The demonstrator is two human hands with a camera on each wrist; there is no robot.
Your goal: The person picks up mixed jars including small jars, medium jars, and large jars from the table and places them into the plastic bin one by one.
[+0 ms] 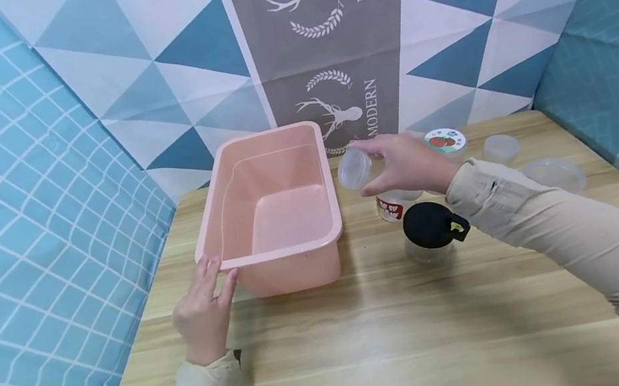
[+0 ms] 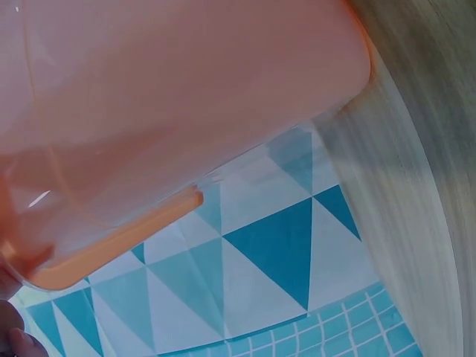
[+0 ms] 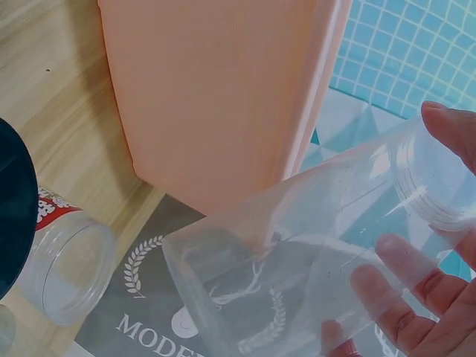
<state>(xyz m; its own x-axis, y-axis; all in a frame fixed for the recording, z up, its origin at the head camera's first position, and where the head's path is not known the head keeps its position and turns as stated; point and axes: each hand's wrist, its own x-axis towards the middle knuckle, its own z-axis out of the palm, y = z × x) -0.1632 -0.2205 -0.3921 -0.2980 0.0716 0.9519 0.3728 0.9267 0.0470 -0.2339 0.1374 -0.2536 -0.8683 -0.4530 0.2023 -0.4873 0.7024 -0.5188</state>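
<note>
My right hand [image 1: 402,165] holds a clear plastic jar [image 3: 297,245] above the table, to the right of a pink basin [image 1: 329,183]. The jar lies tilted; in the right wrist view its ribbed neck end sits by the thumb, with the fingers along its side. My left hand [image 1: 204,314] touches the basin's near left corner, fingertips at the rim and thumb spread along the near edge. Only a few of its fingers [image 2: 22,343] show in the left wrist view, beside the basin's rim [image 2: 119,245].
Below the right forearm stands a clear jar with a black lid [image 1: 429,225]. Behind it is a clear jar with a red label [image 1: 390,208]. A container with a printed round lid [image 1: 445,140] and translucent containers [image 1: 501,148] stand farther right. Patterned cloth [image 1: 323,49] covers the back wall.
</note>
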